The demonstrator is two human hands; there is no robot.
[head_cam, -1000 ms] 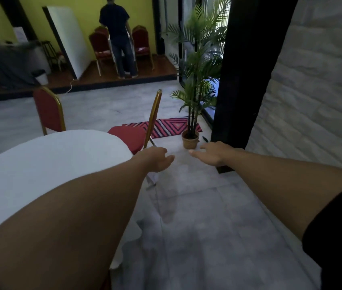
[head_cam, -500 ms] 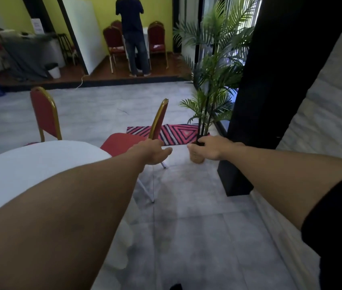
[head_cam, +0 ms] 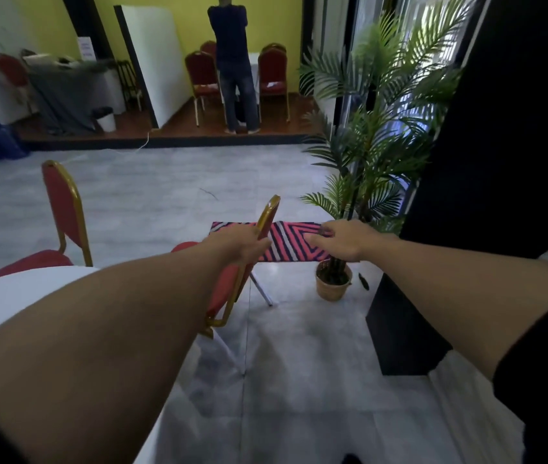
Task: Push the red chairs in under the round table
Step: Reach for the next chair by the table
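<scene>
A round table (head_cam: 14, 303) under a white cloth fills the lower left. The nearest red chair (head_cam: 267, 216), gold-framed and seen edge-on, stands at the table's right side, its seat (head_cam: 225, 286) facing the table. My left hand (head_cam: 242, 246) is closed around the upper part of that chair's back. My right hand (head_cam: 343, 241) hovers just right of the back, palm down, fingers apart, holding nothing. A second red chair (head_cam: 61, 209) stands at the table's far side, its seat edge touching the cloth.
A potted palm (head_cam: 333, 286) and a black pillar (head_cam: 433, 229) stand close on the right. Behind the chair lies a pink striped rug (head_cam: 299, 242). At the back a person (head_cam: 232, 61) stands on a raised wooden floor among more red chairs.
I have moved closer to the nearest chair. My left hand went from open in front of it to closed on its back. My right hand came up beside it.
</scene>
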